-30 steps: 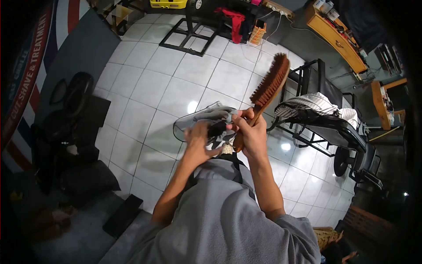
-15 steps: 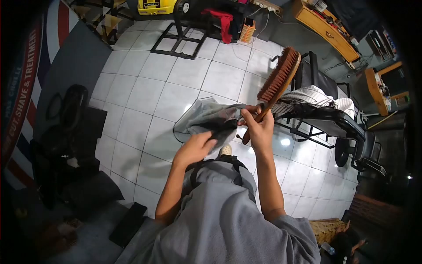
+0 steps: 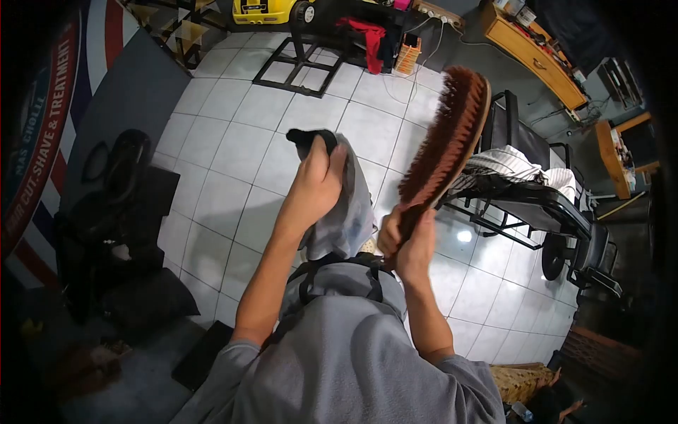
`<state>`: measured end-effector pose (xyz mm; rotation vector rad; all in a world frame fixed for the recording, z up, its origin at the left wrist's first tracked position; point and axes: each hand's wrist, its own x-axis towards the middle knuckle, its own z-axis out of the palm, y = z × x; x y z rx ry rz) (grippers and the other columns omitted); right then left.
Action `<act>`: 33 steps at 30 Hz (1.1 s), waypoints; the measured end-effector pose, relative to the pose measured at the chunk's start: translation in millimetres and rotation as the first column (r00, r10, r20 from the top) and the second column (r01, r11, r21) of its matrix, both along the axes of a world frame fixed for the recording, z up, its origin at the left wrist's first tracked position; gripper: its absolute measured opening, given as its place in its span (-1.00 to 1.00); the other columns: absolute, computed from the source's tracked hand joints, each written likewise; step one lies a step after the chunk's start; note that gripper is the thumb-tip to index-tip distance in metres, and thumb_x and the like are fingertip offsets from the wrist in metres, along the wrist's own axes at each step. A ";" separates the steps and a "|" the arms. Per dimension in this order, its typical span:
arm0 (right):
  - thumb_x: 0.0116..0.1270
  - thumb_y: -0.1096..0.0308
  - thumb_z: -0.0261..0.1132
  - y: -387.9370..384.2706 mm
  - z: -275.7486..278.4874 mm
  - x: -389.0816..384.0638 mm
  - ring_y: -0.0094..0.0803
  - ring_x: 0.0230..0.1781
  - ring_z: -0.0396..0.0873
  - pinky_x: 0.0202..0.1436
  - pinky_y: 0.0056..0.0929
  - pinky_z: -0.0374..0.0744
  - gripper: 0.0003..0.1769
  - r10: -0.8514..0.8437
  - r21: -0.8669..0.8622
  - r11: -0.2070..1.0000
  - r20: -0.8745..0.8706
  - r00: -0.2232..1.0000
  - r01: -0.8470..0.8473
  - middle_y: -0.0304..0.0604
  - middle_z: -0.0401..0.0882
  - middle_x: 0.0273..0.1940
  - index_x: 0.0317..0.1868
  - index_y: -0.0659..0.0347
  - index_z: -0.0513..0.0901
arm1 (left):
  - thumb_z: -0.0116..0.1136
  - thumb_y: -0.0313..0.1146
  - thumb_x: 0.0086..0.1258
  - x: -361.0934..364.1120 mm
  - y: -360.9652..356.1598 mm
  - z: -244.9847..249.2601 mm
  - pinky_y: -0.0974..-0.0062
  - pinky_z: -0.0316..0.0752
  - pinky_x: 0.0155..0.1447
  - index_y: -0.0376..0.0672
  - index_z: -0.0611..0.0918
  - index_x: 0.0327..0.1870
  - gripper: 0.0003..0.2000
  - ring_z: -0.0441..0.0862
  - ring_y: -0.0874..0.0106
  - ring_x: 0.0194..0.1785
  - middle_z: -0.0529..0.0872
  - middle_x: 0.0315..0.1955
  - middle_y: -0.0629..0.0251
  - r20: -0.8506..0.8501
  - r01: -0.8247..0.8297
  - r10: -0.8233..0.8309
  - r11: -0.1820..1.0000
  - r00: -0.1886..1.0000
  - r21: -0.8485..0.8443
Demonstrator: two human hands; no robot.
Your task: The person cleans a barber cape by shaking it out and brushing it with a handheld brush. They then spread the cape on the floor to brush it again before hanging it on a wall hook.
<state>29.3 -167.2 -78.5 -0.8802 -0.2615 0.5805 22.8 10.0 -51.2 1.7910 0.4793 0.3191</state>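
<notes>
My left hand (image 3: 316, 185) is closed on the dark, bunched top of a grey cloth (image 3: 351, 205), which hangs down in front of my legs. What kind of cloth it is, I cannot make out. My right hand (image 3: 409, 244) is wrapped round the wooden handle of a large brush (image 3: 446, 134) with reddish-brown bristles. The brush is tilted up and to the right, its bristles facing left toward the cloth. Brush and cloth are apart.
To the right stands a black barber chair (image 3: 526, 138) with a striped cloth (image 3: 508, 162) draped over it. A black metal frame (image 3: 296, 67) rests on the tiled floor ahead, near a yellow toy car (image 3: 265, 10). A dark panel with a barber sign (image 3: 53, 127) is at left.
My left hand has moved up with the cloth, which now hangs below it. The right hand has let go of the cloth and brought the brush lower and closer.
</notes>
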 end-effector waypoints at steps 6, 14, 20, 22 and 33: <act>0.53 0.13 -0.21 24.4 -122.7 -13.2 -0.30 -0.69 0.33 -0.56 -0.31 0.34 -0.64 0.118 -0.553 0.828 0.335 0.935 0.094 -0.17 0.31 -0.66 -0.26 0.23 0.34 | -0.09 -0.32 0.47 30.9 -1.9 10.7 0.32 0.35 -0.23 -0.34 0.34 -0.28 -0.78 0.43 0.16 -0.39 0.49 -0.46 0.03 0.274 -0.126 0.131 0.991 0.953 -0.038; 0.43 -0.01 -0.09 -99.8 -341.6 -3.9 0.17 -0.39 0.58 -0.34 0.00 0.52 -0.40 0.506 -0.990 -0.010 0.114 0.855 0.138 0.26 0.56 -0.50 -0.45 0.38 0.56 | -0.02 -0.42 0.45 11.7 12.9 9.6 0.67 0.34 -0.23 -0.20 0.46 -0.24 -0.93 0.36 0.69 -0.32 0.48 -0.37 0.48 0.345 -0.020 0.299 0.780 0.890 -0.625; 0.47 0.10 -0.12 -70.4 -227.0 28.7 -0.57 -0.76 0.25 -0.72 -0.56 0.28 -0.63 -0.078 -0.777 0.626 0.010 0.997 0.057 -0.32 0.26 -0.65 -0.16 0.25 0.43 | 0.14 -0.44 0.35 2.5 11.5 -17.4 0.57 0.40 -0.20 -0.18 0.52 -0.21 -0.92 0.48 0.64 -0.28 0.56 -0.33 0.45 0.183 -0.137 0.397 0.653 0.899 -0.745; 0.51 0.12 -0.16 -45.1 -142.6 30.4 -0.64 -0.72 0.23 -0.69 -0.62 0.25 -0.64 -0.092 -0.507 0.857 0.016 0.996 0.087 -0.33 0.27 -0.62 -0.10 0.26 0.39 | 0.13 -0.44 0.35 0.5 12.4 -28.6 0.48 0.45 -0.05 -0.20 0.51 -0.14 -0.87 0.53 0.55 -0.18 0.56 -0.28 0.39 0.125 -0.172 0.355 0.695 0.927 -0.698; 0.49 0.07 -0.05 -11.1 -161.5 2.9 -0.54 -0.66 0.33 -0.58 -0.55 0.33 -0.60 0.334 -0.638 0.757 0.194 0.922 -0.141 -0.28 0.34 -0.61 0.09 0.18 0.46 | 0.14 -0.46 0.35 1.2 3.1 -19.6 0.72 0.39 -0.34 -0.23 0.54 -0.29 -0.94 0.44 0.71 -0.41 0.54 -0.43 0.46 0.314 -0.116 0.380 0.777 0.870 -0.619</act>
